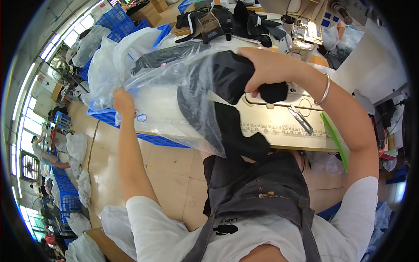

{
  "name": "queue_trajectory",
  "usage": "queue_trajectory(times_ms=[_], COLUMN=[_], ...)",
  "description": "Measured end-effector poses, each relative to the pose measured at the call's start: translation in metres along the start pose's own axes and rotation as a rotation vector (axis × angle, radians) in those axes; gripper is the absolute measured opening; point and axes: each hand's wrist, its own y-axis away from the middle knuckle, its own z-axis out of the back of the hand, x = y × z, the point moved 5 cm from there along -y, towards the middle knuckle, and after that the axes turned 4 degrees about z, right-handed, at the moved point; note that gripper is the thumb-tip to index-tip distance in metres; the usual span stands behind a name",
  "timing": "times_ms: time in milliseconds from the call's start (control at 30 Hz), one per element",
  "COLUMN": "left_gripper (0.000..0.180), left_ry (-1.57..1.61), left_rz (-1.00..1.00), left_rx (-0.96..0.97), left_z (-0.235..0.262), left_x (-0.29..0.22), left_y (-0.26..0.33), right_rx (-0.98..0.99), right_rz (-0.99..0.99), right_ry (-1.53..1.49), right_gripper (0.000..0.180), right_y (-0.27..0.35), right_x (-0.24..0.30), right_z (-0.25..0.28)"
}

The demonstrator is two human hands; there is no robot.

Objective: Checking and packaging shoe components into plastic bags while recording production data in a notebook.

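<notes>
The left hand [123,101] pinches the left edge of a clear plastic bag [174,94], held above the sewing table [279,131]. The right hand [268,67] grips black fabric [231,76] at the bag's right end. Scissors [300,118] lie on the table, near the right forearm.

Scissors [300,118], green ruler [335,140], blue crates [114,22], sewing machine [301,26].
</notes>
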Motion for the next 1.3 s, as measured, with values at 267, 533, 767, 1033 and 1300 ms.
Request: queue_trajectory(times_ms=[267,533,767,1033,1300], left_gripper=[0.036,0.042,0.051,0.042,0.036], left_ry=[0.191,0.887,0.518,0.554,0.612], left_rz=[-0.083,-0.703,-0.539,-0.542,-0.52], left_rx=[-0.097,0.277,0.334,0.329,0.154], left_z=[0.002,0.156,0.066,0.082,0.084], left_x=[-0.049,-0.206,-0.188,-0.205,-0.2], left_y=[0.027,0.171,0.203,0.207,0.208], right_rx=[-0.063,-0.198,-0.155,-0.126,-0.075], right_rz=[-0.167,0.043,-0.065,-0.073,-0.249], right_ry=[0.483,0.418,0.514,0.565,0.533], right_gripper=[0.075,0.067,0.054,0.062,0.062], right_y=[0.002,0.003,0.004,0.002,0.003], right_x=[-0.07,-0.054,-0.067,-0.09,-0.081], right_z=[-0.019,-0.012,-0.01,-0.015,-0.02])
